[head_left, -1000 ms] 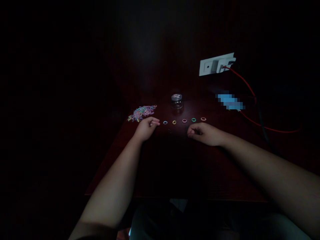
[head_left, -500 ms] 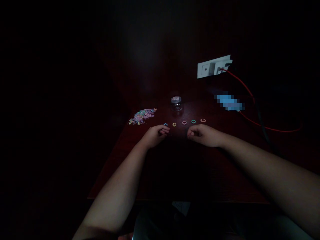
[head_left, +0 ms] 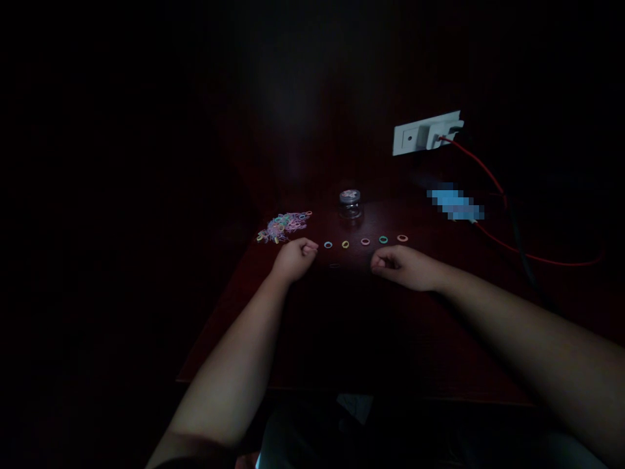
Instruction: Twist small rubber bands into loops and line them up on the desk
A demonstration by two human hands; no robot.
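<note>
My left hand (head_left: 295, 259) is closed with curled fingers, just left of a row of small hair ties. No object shows in it. The row holds a light blue hair tie (head_left: 328, 245), a yellow hair tie (head_left: 346, 244), a pink hair tie (head_left: 365, 241), a green hair tie (head_left: 383, 240) and an orange hair tie (head_left: 402, 238). A thin dark loop (head_left: 334, 266), too dim to name, lies in front of the row. My right hand (head_left: 403, 268) rests below the green and orange ties, fingers curled to the thumb; its grip is hidden.
A pile of many-coloured hair ties (head_left: 286, 226) lies at the table's left edge. Behind the row stands a small clear lidded jar (head_left: 350, 203). A blurred blue item (head_left: 455, 202) lies at right, by a red cable (head_left: 512, 245) from a wall socket (head_left: 424, 133).
My left hand has drawn back left from the row, uncovering the light blue hair tie and the thin dark loop. My right hand stays almost where it was. The view has shifted slightly.
</note>
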